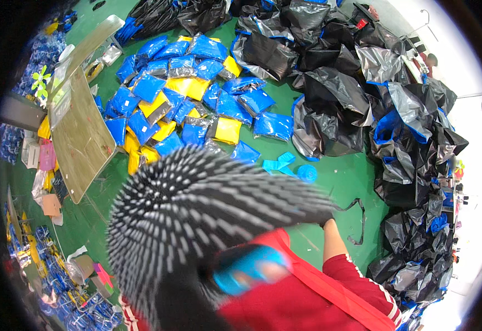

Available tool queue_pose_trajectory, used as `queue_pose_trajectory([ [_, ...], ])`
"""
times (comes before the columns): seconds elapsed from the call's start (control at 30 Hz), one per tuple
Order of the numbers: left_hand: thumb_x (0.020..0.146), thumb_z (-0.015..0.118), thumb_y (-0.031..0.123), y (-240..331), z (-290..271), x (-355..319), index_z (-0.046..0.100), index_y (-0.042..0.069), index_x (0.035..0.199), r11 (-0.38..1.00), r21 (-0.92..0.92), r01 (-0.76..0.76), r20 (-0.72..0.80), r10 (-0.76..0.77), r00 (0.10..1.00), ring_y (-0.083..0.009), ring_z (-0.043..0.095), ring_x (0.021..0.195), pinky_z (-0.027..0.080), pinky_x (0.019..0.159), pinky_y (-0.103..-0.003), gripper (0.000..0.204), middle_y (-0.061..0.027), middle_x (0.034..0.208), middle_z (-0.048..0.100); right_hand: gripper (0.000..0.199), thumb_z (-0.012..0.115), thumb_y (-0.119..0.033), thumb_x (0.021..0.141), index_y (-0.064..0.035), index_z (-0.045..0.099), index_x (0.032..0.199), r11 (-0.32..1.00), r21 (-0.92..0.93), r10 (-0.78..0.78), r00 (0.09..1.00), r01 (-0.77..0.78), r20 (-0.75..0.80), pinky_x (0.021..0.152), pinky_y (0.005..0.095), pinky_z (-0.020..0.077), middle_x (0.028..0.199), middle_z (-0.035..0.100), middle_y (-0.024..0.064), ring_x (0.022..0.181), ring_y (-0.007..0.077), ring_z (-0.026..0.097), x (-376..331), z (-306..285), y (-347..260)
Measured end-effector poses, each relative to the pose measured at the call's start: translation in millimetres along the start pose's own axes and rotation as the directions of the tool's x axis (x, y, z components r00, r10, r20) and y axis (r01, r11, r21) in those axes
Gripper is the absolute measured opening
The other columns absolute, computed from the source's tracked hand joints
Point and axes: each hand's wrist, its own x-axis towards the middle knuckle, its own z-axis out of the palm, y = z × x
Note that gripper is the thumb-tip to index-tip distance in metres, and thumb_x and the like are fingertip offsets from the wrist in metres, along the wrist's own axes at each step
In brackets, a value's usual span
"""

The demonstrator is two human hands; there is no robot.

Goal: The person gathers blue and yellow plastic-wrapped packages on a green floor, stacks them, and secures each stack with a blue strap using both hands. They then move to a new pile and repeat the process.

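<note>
A large black fabric piece [180,209] with rows of white dots and dashes fills the middle, close up and blurred. Its narrow right end meets my right hand [327,223], which is mostly hidden and dark; the bare forearm behind it comes from a dark red sleeve with white stripes. Below the fabric, by a dark opening, a blurred bright blue thing [240,271] shows skin-coloured patches that look like fingers of my left hand [274,271]. Their grip is smeared by motion. A red strap [329,287] crosses the red garment beneath.
On the green floor ahead lies a heap of blue and yellow packets [196,83]. Black bags [329,110] with blue edges pile up at right. A light blue roll [307,173] and black strap [357,220] lie nearer. At left stands a tan table [81,138], with bundled goods below.
</note>
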Motion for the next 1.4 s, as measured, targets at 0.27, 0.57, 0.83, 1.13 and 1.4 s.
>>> queue_pose_trajectory([
  [0.27,0.086,0.051,0.024,15,38,26,0.045,0.0,0.124,0.982,0.081,-0.168,0.039,0.165,0.985,-0.0293,0.057,0.09,0.045,0.081,-0.038,0.045,-0.0172,0.105,0.058,0.026,0.057,-0.024,0.086,-0.0049,0.048,0.101,0.977,-0.206,0.075,0.989,-0.047,0.131,0.062,0.037,0.0525,0.084,0.056,0.0097,0.075,0.0261,0.062,10,-3,62],
  [0.57,0.087,0.05,0.029,32,55,22,0.043,-0.001,0.125,0.866,0.433,-0.25,-0.034,0.293,0.955,-0.0285,0.057,0.085,0.046,0.077,-0.038,0.049,-0.0179,0.101,0.058,0.04,0.054,-0.039,0.086,0.0003,0.055,0.089,0.837,-0.381,0.456,0.886,-0.394,0.087,0.066,0.0379,0.0547,0.078,0.063,0.0191,0.074,0.032,0.064,36,-22,78],
  [0.83,0.087,0.049,0.034,63,51,-2,0.041,-0.001,0.127,0.569,0.795,-0.211,-0.095,0.46,0.883,-0.0277,0.058,0.081,0.047,0.073,-0.038,0.053,-0.0185,0.098,0.058,0.03,0.053,-0.032,0.089,-0.0057,0.058,0.101,0.86,-0.467,0.384,0.865,-0.208,0.323,0.066,0.0329,0.0545,0.087,0.065,0.0181,0.075,0.0252,0.065,44,23,32],
  [1.13,0.088,0.048,0.039,68,52,-79,0.039,-0.001,0.128,0.28,0.874,0.396,-0.479,0.363,0.8,-0.0269,0.058,0.077,0.048,0.069,-0.038,0.058,-0.0192,0.094,0.058,0.052,0.052,-0.055,0.082,-0.0033,0.051,0.089,0.884,-0.463,0.044,0.977,0.06,0.21,0.05,0.0389,0.0516,0.067,0.059,0.0133,0.057,0.0285,0.061,28,47,36],
  [1.4,0.079,0.06,0.013,36,30,-108,0.051,0.0,0.118,0.184,0.704,0.686,-0.694,-0.03,0.72,-0.0242,0.06,0.074,0.048,0.07,-0.035,0.042,-0.0162,0.093,0.062,0.059,0.051,-0.044,0.081,0.0046,0.048,0.115,0.631,-0.75,-0.071,0.977,0.2,0.201,0.055,0.0409,0.0485,0.08,0.064,0.0208,0.066,0.0387,0.061,60,23,57],
])
